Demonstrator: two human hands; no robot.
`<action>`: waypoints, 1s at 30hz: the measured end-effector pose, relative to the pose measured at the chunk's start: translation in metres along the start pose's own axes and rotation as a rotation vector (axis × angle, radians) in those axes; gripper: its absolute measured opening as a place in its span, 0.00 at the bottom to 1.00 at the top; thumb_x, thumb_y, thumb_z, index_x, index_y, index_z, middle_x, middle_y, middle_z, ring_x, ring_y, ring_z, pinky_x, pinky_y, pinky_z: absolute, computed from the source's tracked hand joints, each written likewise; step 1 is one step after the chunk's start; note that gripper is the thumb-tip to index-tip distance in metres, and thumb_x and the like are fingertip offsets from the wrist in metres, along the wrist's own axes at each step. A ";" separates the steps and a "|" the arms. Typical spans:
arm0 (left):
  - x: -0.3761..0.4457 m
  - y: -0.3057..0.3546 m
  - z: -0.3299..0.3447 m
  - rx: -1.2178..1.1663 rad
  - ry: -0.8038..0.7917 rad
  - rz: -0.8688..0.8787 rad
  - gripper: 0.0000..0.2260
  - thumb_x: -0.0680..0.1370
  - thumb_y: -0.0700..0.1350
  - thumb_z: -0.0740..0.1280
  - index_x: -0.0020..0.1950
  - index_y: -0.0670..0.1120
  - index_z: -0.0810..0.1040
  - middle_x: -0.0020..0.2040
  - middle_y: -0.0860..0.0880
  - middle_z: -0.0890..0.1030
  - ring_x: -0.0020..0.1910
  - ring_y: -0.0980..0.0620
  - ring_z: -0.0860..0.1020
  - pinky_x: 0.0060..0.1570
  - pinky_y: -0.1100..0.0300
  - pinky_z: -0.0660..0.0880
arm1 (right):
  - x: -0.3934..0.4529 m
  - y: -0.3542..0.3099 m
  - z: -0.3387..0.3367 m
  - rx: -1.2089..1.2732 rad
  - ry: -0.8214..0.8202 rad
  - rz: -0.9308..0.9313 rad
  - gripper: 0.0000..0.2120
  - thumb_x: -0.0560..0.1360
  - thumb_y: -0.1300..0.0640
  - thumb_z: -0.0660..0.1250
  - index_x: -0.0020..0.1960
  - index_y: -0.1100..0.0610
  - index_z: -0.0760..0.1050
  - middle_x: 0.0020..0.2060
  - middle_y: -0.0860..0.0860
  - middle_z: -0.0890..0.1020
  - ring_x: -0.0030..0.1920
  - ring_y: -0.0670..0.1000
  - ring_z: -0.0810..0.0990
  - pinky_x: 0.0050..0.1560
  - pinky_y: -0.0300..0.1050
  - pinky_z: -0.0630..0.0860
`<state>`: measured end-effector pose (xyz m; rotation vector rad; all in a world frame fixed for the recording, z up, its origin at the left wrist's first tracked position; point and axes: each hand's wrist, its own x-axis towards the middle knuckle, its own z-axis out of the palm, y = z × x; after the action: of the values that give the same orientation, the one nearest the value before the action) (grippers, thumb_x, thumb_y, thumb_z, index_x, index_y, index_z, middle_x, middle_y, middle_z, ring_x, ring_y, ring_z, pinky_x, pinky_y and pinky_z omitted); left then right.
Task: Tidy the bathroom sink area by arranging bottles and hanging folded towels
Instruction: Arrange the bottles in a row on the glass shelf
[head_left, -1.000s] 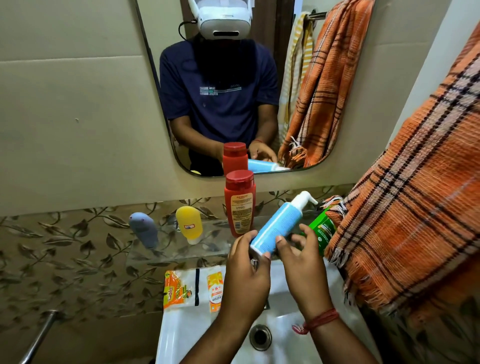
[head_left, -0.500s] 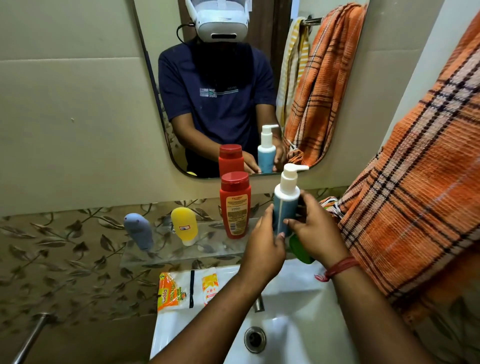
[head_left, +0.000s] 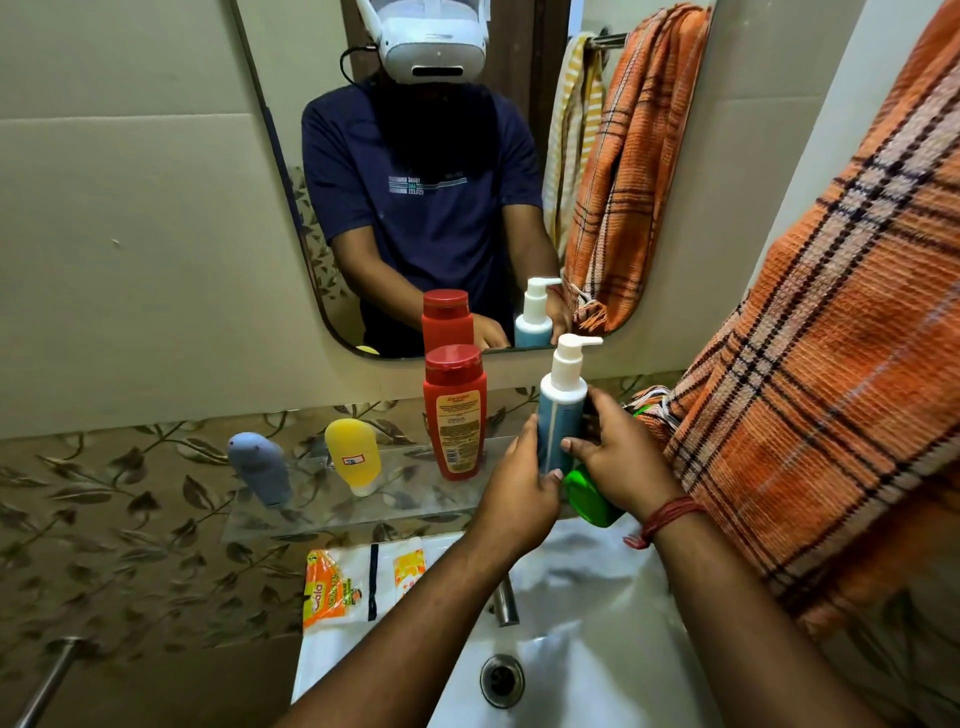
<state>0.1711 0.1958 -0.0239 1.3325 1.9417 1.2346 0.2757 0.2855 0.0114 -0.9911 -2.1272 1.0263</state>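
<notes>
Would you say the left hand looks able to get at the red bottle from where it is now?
Probably yes. The red bottle stands just left of the left hand with nothing between them, but that hand first has to let go of the blue pump bottle.

At frame centre a blue pump bottle (head_left: 560, 421) wears a white pump; left of it a red bottle (head_left: 454, 415) with orange label; further left a yellow bottle (head_left: 353, 457) and grey-blue bottle (head_left: 260, 467); right, an orange towel (head_left: 831, 364) checked black and cream; lower centre, a white sink (head_left: 597, 649).
</notes>
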 end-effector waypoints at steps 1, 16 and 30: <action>0.000 0.000 0.000 0.003 -0.003 -0.004 0.34 0.79 0.39 0.66 0.81 0.52 0.55 0.76 0.52 0.69 0.73 0.53 0.70 0.72 0.51 0.70 | 0.000 0.001 0.000 -0.011 0.002 0.001 0.30 0.73 0.65 0.71 0.71 0.51 0.67 0.64 0.51 0.78 0.64 0.50 0.77 0.65 0.53 0.74; 0.002 0.002 0.006 0.031 0.002 -0.029 0.35 0.79 0.39 0.66 0.81 0.54 0.53 0.76 0.52 0.68 0.73 0.53 0.70 0.71 0.50 0.71 | 0.002 0.004 -0.007 -0.132 0.017 -0.051 0.26 0.76 0.70 0.64 0.70 0.52 0.69 0.64 0.52 0.79 0.66 0.52 0.76 0.66 0.51 0.73; -0.037 0.008 0.012 -0.013 0.157 -0.028 0.17 0.82 0.47 0.64 0.71 0.48 0.71 0.66 0.51 0.73 0.64 0.52 0.76 0.63 0.54 0.75 | -0.023 0.027 -0.017 -0.269 0.443 -0.062 0.09 0.74 0.64 0.67 0.54 0.58 0.75 0.49 0.56 0.80 0.49 0.56 0.79 0.48 0.43 0.72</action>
<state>0.1991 0.1683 -0.0266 1.2309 2.0479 1.3718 0.3115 0.2856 -0.0055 -1.1466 -1.9328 0.4401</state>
